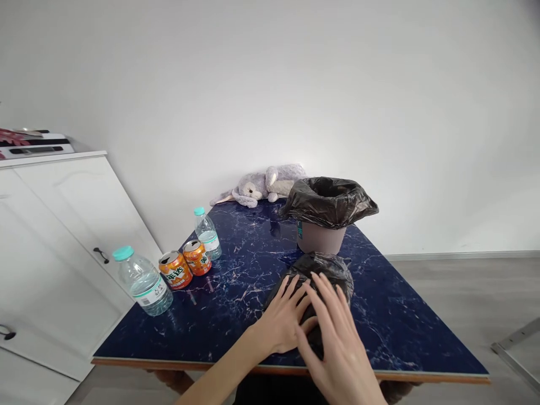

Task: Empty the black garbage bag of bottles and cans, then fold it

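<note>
A crumpled black plastic bag (333,271) lies on the dark blue marbled table near its front edge. My left hand (283,319) rests on the bag with its fingers spread. Beside it, my right hand (337,337) is over the bag with fingers stretched out, its thumb close to the left hand; whether its fingertips press on the plastic I cannot tell. Just behind the bag stands a pinkish-grey trash bin (319,238), lined with a black trash bag (333,208) folded over its rim.
At the table's left side stand two water bottles (145,281) (207,233) with turquoise caps and two orange soda cans (175,271) (197,257). A grey plush rabbit (257,185) lies at the back against the wall. A white cabinet (63,236) stands left of the table (244,242).
</note>
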`<state>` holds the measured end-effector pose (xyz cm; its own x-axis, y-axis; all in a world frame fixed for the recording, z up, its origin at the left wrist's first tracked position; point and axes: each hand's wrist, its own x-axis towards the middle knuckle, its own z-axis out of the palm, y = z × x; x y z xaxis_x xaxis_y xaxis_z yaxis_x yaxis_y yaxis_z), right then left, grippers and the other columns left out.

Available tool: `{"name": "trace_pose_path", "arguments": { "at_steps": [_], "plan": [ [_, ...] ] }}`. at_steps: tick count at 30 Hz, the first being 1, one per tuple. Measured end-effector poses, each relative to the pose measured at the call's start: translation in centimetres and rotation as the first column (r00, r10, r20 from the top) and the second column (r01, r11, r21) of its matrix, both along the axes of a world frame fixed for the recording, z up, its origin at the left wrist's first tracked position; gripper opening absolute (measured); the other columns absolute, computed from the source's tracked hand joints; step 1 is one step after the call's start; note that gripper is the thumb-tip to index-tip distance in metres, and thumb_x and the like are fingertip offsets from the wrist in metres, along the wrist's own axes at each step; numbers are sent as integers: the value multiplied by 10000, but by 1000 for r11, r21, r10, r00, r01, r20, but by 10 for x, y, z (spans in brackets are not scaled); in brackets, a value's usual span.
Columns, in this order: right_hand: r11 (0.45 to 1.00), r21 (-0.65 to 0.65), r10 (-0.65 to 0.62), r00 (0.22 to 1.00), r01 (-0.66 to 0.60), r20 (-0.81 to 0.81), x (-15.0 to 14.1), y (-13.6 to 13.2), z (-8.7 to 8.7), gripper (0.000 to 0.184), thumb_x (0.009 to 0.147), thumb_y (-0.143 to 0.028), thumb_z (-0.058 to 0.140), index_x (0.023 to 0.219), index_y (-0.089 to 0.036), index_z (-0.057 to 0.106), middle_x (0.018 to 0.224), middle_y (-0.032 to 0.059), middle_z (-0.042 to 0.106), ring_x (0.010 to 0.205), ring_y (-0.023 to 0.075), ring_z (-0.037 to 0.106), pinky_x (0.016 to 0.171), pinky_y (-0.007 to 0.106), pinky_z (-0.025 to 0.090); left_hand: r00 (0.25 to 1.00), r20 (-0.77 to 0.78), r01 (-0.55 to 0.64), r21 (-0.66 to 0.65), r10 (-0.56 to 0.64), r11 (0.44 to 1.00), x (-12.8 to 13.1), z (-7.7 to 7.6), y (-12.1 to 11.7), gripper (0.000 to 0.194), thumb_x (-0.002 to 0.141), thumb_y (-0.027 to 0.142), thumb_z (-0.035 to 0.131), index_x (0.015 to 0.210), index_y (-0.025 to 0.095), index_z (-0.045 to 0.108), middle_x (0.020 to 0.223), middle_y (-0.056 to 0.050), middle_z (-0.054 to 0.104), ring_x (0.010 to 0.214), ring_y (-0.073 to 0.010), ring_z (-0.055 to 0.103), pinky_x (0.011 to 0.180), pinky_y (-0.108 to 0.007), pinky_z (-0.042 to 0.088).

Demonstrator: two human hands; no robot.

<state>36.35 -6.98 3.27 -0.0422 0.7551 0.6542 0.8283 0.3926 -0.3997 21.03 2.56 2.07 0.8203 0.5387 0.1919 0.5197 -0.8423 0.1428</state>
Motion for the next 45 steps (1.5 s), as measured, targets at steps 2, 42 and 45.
{"name": "trace_pose_path", "arguments": {
  "at_steps": [2,42,45],
  "plan": [
    [997,-71,31,991,-22,130,3,0,-25,834,1076,-521,500,1741,-251,76,1727,124,374,1573,381,384,1235,616,418,1000,-10,-1,-95,1,995,-3,1,5,719,1116,447,441,1735,288,113,1794,-82,207,1657,-358,143,1333,-625,194],
    [964,-260,21,962,52,271,8,40,-57,530,1116,-526,407,1616,-367,477,1716,31,404,1599,413,305,1178,662,455,836,378,-365,-161,399,917,-58,2,3,352,1059,385,550,1378,257,473,1280,-105,614,1049,-256,687,986,-466,590],
    [960,-277,30,963,47,267,10,41,-56,536,1113,-538,401,1618,-374,471,1721,12,388,1600,405,306,1180,662,455,845,352,-359,-183,402,915,-86,7,-1,352,1067,439,557,1373,269,515,1305,-106,628,1125,-271,665,1028,-469,572]
  ]
}}
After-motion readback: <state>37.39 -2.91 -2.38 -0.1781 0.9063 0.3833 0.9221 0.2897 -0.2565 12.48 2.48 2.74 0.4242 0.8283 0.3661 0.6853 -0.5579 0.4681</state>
